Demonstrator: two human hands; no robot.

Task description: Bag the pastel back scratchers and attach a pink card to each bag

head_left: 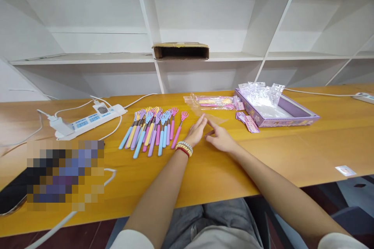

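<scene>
My left hand (197, 130) lies on its edge on the wooden table, fingers stretched forward, at the near edge of a clear plastic bag (214, 119). Close by on its right, my right hand (219, 137) has its index finger extended toward the bag and its other fingers bent. Left of my hands is a pile of claw-headed sticks (152, 130) with blue, purple, yellow and pink handles. One pink stick (177, 132) lies nearest my left hand. Beyond the bag are packaged sticks (216, 102) in clear wrapping.
A purple box (292, 121) holding clear bags (263, 95) stands right, beside pink cards (251, 123). Left are a power strip (90, 121), white cables and a dark phone-like device (14, 190). Behind, a cardboard box (181, 51) sits on a white shelf (117, 58).
</scene>
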